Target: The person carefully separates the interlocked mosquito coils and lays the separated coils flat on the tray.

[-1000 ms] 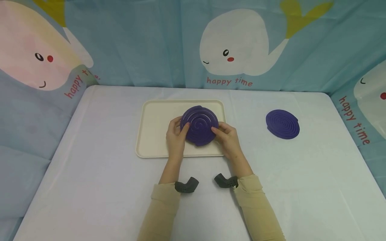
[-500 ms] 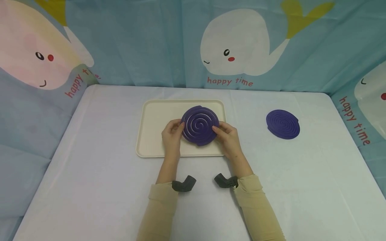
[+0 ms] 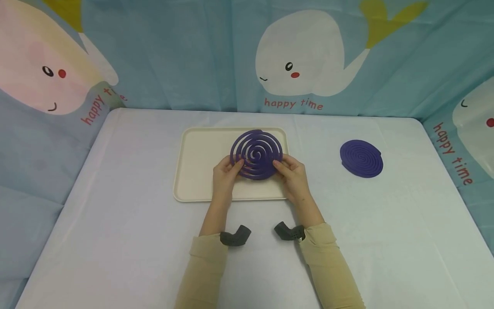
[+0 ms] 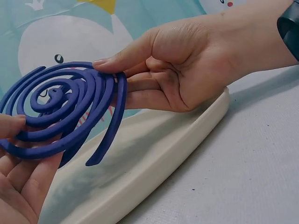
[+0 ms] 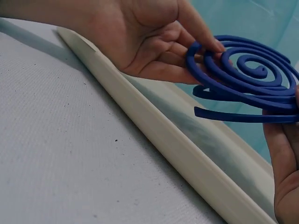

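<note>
Between both hands a purple-blue mosquito coil [image 3: 257, 155] is held above the right part of a cream tray [image 3: 197, 167]. Its interlaced spirals stand apart, with wide gaps through which the tray shows. The left hand [image 3: 224, 178] pinches the coil's lower left, thumb on top and fingers beneath. On the right side, the right hand [image 3: 295, 176] grips the rim between thumb and fingers. In the left wrist view a loose coil end [image 4: 110, 135] hangs below the upper rings. From the right wrist view, a lower strand [image 5: 224, 115] sits under the others.
A second purple mosquito coil [image 3: 361, 158], tightly wound, lies flat on the white table [image 3: 405, 223] to the right of the tray. A blue curtain [image 3: 193, 56] with printed whales stands behind the table. Dark wrist cameras [image 3: 235, 236] are on both wrists.
The coil has risen slightly and its rings have spread from nearly flat to widely gapped. The left hand shifted outward to the rim, then back in over the coil. The right hand stays nearly still.
</note>
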A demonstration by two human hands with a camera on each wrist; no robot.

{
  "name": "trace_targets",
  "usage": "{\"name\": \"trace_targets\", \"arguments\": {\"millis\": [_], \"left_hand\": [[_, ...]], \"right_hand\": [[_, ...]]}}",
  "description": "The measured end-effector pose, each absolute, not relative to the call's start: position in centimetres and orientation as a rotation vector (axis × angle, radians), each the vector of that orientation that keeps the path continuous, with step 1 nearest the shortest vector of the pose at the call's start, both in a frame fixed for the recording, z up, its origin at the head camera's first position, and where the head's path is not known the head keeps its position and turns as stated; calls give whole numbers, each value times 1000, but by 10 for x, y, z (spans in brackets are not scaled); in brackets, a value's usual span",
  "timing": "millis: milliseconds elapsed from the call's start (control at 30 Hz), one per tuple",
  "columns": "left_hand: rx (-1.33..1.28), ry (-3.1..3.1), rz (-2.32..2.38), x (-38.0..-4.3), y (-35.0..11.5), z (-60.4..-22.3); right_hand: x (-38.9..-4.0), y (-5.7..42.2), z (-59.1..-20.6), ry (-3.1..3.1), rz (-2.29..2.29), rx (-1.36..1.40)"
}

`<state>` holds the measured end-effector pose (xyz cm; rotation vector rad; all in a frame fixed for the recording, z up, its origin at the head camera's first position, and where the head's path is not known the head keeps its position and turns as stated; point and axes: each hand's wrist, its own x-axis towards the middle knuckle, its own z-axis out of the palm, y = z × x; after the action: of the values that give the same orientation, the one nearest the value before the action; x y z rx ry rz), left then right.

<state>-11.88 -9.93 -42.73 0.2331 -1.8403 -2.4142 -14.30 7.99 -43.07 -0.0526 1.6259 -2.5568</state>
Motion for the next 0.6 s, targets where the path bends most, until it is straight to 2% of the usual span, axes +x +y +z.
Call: {"name": "trace_targets", "arguments": {"millis": [600], "left_hand": [[233,-1700,-2583,-121,-99,-428]], "right_hand": [[-143,84,-429,1547,-2588,-35]]}}
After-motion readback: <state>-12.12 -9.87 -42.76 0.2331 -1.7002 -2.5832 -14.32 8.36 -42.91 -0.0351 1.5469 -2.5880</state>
